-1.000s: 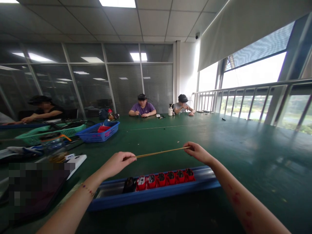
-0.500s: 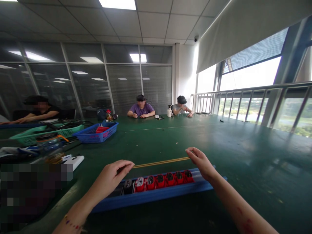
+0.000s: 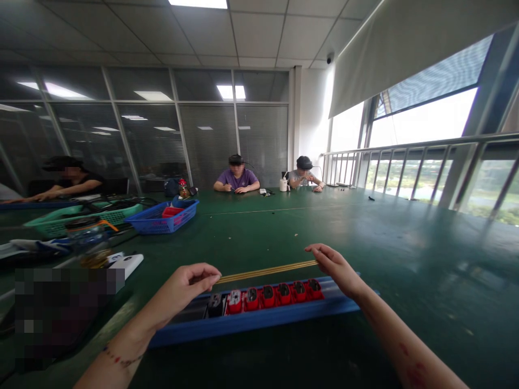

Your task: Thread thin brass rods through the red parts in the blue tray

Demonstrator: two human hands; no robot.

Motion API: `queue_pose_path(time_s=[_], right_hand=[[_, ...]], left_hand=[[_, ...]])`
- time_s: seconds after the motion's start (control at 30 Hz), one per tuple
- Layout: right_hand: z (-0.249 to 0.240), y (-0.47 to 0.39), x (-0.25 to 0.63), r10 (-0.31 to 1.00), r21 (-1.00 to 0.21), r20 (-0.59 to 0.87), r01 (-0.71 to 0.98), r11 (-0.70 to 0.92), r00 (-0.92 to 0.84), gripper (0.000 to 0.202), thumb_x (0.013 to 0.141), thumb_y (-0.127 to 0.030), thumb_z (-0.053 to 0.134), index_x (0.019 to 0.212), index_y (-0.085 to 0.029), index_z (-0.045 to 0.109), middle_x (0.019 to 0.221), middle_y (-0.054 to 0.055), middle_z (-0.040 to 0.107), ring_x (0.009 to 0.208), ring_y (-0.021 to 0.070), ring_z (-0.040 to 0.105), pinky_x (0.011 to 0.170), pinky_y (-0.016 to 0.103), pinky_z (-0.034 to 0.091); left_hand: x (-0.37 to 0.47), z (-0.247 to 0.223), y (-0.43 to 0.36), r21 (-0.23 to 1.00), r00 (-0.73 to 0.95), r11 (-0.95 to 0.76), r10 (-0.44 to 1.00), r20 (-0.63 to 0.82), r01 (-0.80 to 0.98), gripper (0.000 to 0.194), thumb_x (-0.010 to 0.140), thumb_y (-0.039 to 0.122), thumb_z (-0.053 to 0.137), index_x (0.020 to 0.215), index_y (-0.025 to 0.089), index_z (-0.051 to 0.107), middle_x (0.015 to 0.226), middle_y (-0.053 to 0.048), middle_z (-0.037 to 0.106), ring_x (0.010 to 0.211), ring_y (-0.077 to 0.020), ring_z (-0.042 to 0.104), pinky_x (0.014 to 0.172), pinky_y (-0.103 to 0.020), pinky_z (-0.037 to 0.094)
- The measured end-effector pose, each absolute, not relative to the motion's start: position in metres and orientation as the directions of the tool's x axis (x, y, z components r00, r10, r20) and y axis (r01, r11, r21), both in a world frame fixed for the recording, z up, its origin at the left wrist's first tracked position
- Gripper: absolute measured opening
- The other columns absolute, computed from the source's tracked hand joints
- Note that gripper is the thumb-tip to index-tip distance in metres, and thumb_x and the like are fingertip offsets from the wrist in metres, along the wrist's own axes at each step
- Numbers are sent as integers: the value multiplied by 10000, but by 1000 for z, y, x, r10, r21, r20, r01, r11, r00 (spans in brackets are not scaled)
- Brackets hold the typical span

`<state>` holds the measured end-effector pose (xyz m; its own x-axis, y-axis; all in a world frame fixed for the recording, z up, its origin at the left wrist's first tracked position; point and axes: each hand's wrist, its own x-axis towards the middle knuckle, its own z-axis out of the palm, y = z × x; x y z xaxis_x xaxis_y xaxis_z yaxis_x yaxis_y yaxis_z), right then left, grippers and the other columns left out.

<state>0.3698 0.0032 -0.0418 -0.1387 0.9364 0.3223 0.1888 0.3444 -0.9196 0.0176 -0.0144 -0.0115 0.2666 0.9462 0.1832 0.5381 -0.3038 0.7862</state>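
Observation:
Thin brass-coloured strips (image 3: 267, 269) stretch side by side between my two hands, above a blue tray-like channel. My left hand (image 3: 197, 280) pinches their left ends between thumb and fingers. At the other end, my right hand (image 3: 329, 262) is closed around the strips, its fingers partly hiding their tips. Below them lies the long blue channel (image 3: 259, 323), with a row of several red socket modules (image 3: 268, 296) inside. A black module (image 3: 214, 305) sits at the row's left end. My left wrist hides part of the channel's left end.
On the left stand a blue basket (image 3: 162, 222) with a red item, a green basket (image 3: 48, 223) and a lidded jar (image 3: 87, 240). A white device (image 3: 128, 266) lies closer. Three people sit beyond the green table (image 3: 259, 224). A railing (image 3: 421, 170) runs along the right.
The view has shifted slightly. Both hands keep hold of the strips, which now look a little more spread apart. The channel and its modules appear unchanged.

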Motion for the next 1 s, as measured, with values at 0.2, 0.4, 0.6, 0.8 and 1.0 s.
queue_pose_path(time_s=[0.2,0.4,0.6,0.8,1.0], right_hand=[[-36,-1,378,918,-874,243,339,348,-314,361,781,-499,503,910,-175,595,599,-48,408,516,79,323,469,197,270],[-44,1,383,928,-873,138,400,278,-345,387,751,-510,528,949,-182,579,549,-48,474,467,82,377,428,191,290],[-54,9,389,912,-754,141,555,351,-385,337,785,-480,502,928,-194,606,579,-27,530,509,103,451,445,197,336],[-54,9,390,899,-710,141,591,384,-415,347,804,-481,474,930,-191,617,675,-3,593,581,124,511,496,211,381],[-52,7,387,887,-695,141,594,404,-439,348,816,-478,457,921,-196,632,750,12,626,656,147,551,555,224,413]], left_hand=[[8,-13,-10,757,310,-296,942,130,582,312,752,466,514,809,179,621,730,1,590,697,-140,513,616,-196,402],[4,-19,-7,689,379,-293,925,28,663,370,746,521,475,772,173,598,643,16,547,628,-133,504,582,-209,394],[8,-29,-6,665,398,-257,915,-67,701,373,740,537,460,803,180,544,652,18,586,595,-127,522,518,-193,367],[5,-35,-2,682,413,-262,909,-64,683,360,746,530,464,851,187,488,616,46,550,525,-100,461,466,-176,314],[5,-30,-4,654,405,-257,910,-84,712,364,766,524,436,869,189,531,670,25,559,607,-126,507,516,-182,345]])
